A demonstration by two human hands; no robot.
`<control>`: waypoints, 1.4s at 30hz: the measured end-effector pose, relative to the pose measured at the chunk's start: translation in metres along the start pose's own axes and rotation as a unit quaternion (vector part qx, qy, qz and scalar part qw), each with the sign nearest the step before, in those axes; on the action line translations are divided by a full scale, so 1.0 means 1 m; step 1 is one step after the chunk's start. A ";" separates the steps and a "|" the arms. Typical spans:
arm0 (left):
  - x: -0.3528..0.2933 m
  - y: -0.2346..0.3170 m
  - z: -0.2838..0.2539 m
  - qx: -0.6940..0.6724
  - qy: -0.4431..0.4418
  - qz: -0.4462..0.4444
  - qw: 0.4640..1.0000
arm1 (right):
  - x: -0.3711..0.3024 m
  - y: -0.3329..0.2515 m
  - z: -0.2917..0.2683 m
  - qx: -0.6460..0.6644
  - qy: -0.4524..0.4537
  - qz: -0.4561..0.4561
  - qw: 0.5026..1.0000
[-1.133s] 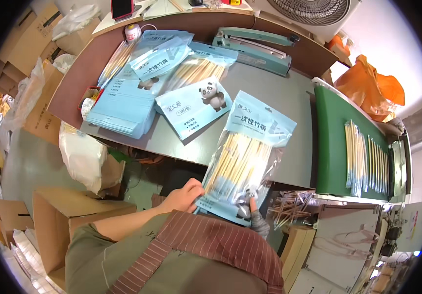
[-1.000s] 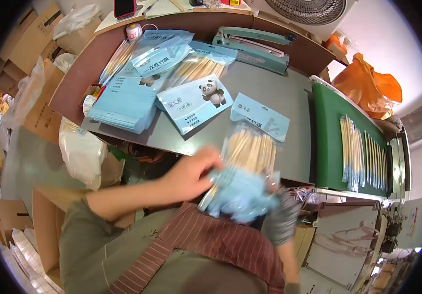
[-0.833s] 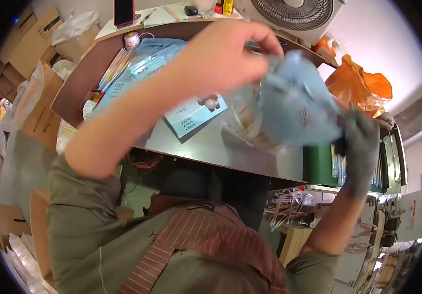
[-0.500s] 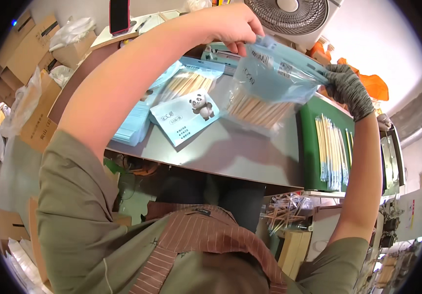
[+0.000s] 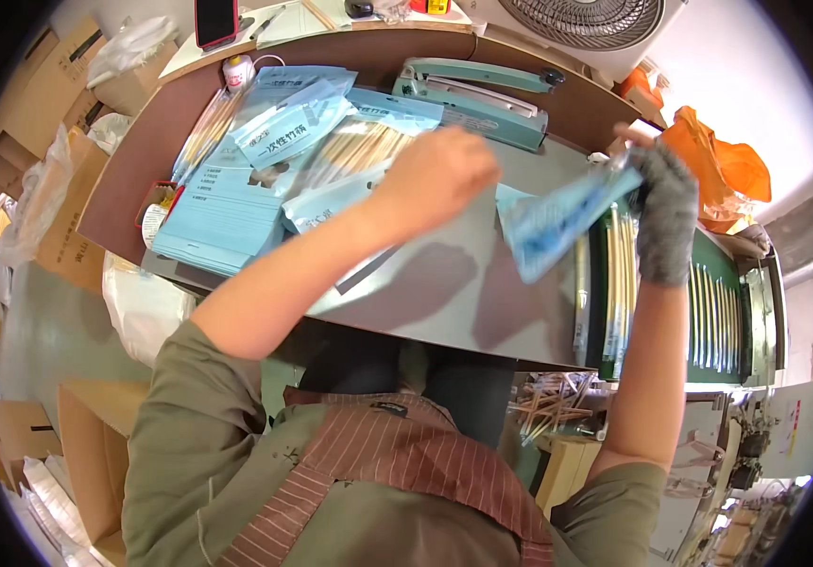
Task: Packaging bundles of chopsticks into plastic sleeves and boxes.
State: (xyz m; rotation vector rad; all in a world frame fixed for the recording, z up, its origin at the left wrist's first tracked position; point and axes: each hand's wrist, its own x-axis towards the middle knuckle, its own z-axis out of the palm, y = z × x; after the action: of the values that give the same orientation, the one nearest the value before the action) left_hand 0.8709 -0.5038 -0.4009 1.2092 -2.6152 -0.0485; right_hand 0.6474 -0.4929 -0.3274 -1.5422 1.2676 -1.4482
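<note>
I have one grey-gloved right hand (image 5: 666, 217) clamped on one blue plastic pouch (image 5: 567, 227), hanging tilted above the right side of the grey flat table (image 5: 406, 304). My one bare left hand (image 5: 439, 180) is well apart from it, to its left, fingers curled; blur means I cannot tell whether they close on anything. Two groups of slim pale sticks (image 5: 623, 283) lie at right; one long teal bench sealer (image 5: 472, 109) sits far.
</note>
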 end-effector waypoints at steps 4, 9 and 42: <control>0.029 0.019 -0.024 -0.304 0.348 0.120 0.879 | 0.070 0.000 -0.001 0.078 -0.036 0.034 0.996; 0.057 -0.034 -0.055 -0.247 0.318 -0.003 0.915 | 0.122 -0.008 0.008 0.046 -0.094 0.085 0.991; -0.114 -0.036 0.042 -0.456 0.411 -0.410 0.674 | -0.006 0.192 0.070 0.242 -0.080 0.410 0.876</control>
State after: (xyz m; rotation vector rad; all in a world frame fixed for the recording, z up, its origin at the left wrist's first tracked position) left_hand 0.9581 -0.4442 -0.4713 1.3627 -0.8560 -0.6928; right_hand 0.6764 -0.5569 -0.5195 -0.6288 1.1283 -0.9359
